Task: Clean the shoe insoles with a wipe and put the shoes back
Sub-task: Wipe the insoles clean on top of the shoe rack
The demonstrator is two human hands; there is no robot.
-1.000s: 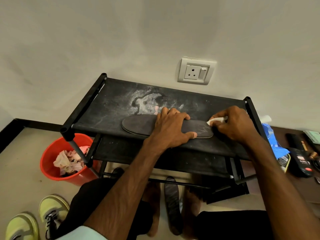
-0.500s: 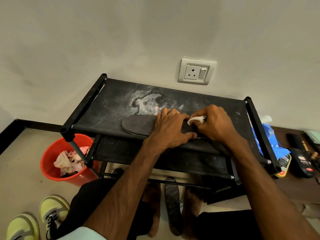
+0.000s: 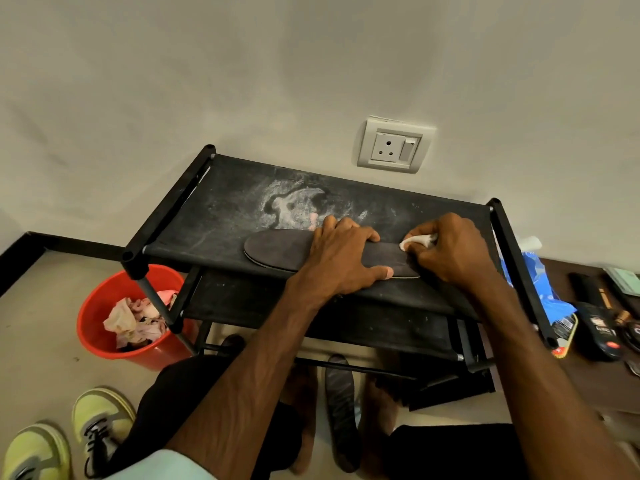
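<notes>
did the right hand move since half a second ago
Yes. The right hand, pinching the wipe, slid right along the insole, from below the wall socket toward the rack's right post.

no text legible anywhere. black bottle (image 3: 601,336) at the right edge: label with pale lettering and a red mark, too blurred to read. blue packet (image 3: 543,289) just left of it: printed patch near its lower end, unreadable too.
</notes>
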